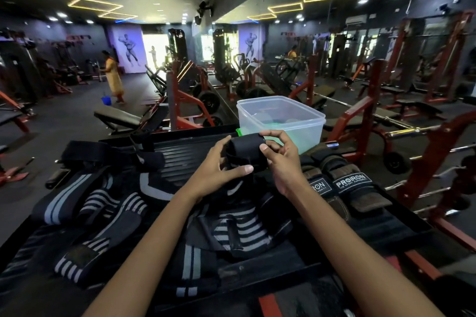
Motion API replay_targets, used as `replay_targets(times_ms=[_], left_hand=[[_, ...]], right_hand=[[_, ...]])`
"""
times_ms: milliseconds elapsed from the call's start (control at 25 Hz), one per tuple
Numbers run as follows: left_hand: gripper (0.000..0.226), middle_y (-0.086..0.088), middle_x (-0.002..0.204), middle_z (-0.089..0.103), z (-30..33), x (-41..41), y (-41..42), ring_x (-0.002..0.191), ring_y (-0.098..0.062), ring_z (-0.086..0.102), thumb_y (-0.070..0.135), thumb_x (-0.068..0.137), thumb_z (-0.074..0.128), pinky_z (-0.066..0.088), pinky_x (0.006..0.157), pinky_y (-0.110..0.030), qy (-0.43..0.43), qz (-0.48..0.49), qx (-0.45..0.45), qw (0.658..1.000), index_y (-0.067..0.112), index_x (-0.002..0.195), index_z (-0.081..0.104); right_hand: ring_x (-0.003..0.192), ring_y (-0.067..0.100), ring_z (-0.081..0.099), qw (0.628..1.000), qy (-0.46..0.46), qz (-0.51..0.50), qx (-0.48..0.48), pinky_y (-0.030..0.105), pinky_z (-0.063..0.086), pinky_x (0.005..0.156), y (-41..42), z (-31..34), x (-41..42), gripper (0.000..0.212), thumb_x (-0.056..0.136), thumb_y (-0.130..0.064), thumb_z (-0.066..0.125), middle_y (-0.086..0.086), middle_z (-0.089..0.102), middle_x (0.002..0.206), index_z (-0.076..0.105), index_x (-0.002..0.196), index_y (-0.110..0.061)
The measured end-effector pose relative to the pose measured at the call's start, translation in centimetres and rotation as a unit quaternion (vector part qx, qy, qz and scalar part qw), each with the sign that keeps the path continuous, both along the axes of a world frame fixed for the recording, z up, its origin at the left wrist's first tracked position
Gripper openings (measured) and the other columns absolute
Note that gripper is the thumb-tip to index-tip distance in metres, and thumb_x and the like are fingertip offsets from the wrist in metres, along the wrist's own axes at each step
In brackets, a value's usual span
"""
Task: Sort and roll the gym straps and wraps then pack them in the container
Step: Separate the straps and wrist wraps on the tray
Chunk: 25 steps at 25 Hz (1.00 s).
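Both forearms extend from the lower frame toward centre. The left hand (219, 167) grips the black rolled wrap (247, 152) from the left, thumb laid along its lower edge. The right hand (280, 159) pinches the roll's right end, fingers (270, 134) curled over the top. The roll is held above the worktop (185, 147), just before the clear plastic container (280, 116). Striped wraps (103, 203) lie at lower left.

Dark gym, red benches (371, 110), mirrored wall (334, 41).
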<state>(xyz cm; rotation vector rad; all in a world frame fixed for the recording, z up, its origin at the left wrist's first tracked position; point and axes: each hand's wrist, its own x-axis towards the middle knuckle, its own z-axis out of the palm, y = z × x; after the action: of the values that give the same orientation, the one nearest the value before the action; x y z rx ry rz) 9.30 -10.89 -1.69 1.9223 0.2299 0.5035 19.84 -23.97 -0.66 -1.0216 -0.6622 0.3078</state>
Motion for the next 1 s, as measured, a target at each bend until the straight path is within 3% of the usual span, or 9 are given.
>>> replay_targets(times_ms=[80,160,440,600,720,880,1000], left_hand=[[0.097,0.001,0.14,0.051,-0.2,0.3,-0.6,0.122,-0.018,0.056,0.06,0.046,0.088,0.043,0.107,-0.042,-0.012,-0.006,-0.031,0.999,0.046,0.13,0.04],[0.102,0.0,0.139,0.052,-0.4,0.1,-1.0,0.121,-0.019,0.057,0.061,0.044,0.088,0.045,0.105,-0.044,-0.018,-0.006,-0.04,0.999,0.043,0.133,0.042],[0.099,0.005,0.133,0.058,-0.1,-2.4,-2.3,0.121,-0.016,0.057,0.048,0.057,0.084,0.042,0.108,-0.043,-0.037,0.037,-0.044,0.998,0.03,0.143,0.038],[0.091,0.004,0.126,0.064,0.3,-4.8,-1.8,0.119,-0.014,0.059,0.046,0.062,0.084,0.042,0.108,-0.043,-0.043,0.062,-0.076,0.994,0.033,0.141,0.041],[0.082,0.012,0.121,0.063,0.7,-7.6,-1.2,0.116,-0.01,0.06,0.035,0.07,0.084,0.044,0.106,-0.041,-0.06,0.089,-0.085,0.991,0.029,0.14,0.042],[0.085,0.005,0.129,0.06,0.7,-12.2,1.0,0.118,-0.012,0.058,0.044,0.061,0.084,0.048,0.1,-0.037,-0.074,0.145,-0.084,0.983,0.031,0.135,0.045],[0.086,0.0,0.131,0.057,0.8,-15.8,2.8,0.116,-0.01,0.058,0.036,0.064,0.087,0.05,0.09,-0.02,-0.088,0.177,-0.088,0.976,0.026,0.137,0.043]], right_hand=[[0.081,0.017,0.064,1.0,0.0,0.0,0.012,0.028,0.052,0.079,-0.8,-0.2,-0.1,0.031,0.09,0.015,0.048,0.011,0.068,0.084,0.059,0.098,-0.012],[0.082,0.018,0.064,1.0,0.011,0.007,0.023,0.029,0.052,0.081,-1.4,-0.2,-0.2,0.031,0.09,0.016,0.047,0.011,0.068,0.085,0.059,0.099,-0.012],[0.07,0.013,0.066,0.997,0.043,0.038,0.053,0.023,0.055,0.069,-1.1,0.5,-1.9,0.033,0.089,0.018,0.045,0.005,0.069,0.073,0.059,0.096,-0.011],[0.073,0.018,0.061,0.994,0.058,0.071,0.061,0.029,0.049,0.072,0.2,0.9,-3.4,0.024,0.085,0.01,0.055,0.012,0.062,0.078,0.061,0.094,-0.011],[0.07,0.012,0.062,0.99,0.065,0.112,0.057,0.022,0.05,0.066,1.8,1.4,-5.8,0.022,0.087,0.009,0.052,0.009,0.06,0.08,0.06,0.094,-0.01],[0.07,0.009,0.064,0.981,0.078,0.171,0.052,0.02,0.052,0.064,4.8,2.1,-10.6,0.024,0.088,0.012,0.049,0.006,0.062,0.08,0.06,0.093,-0.009],[0.079,0.014,0.063,0.974,0.074,0.213,0.024,0.026,0.049,0.073,7.4,2.0,-14.0,0.025,0.088,0.011,0.051,0.007,0.06,0.085,0.061,0.095,-0.012]])
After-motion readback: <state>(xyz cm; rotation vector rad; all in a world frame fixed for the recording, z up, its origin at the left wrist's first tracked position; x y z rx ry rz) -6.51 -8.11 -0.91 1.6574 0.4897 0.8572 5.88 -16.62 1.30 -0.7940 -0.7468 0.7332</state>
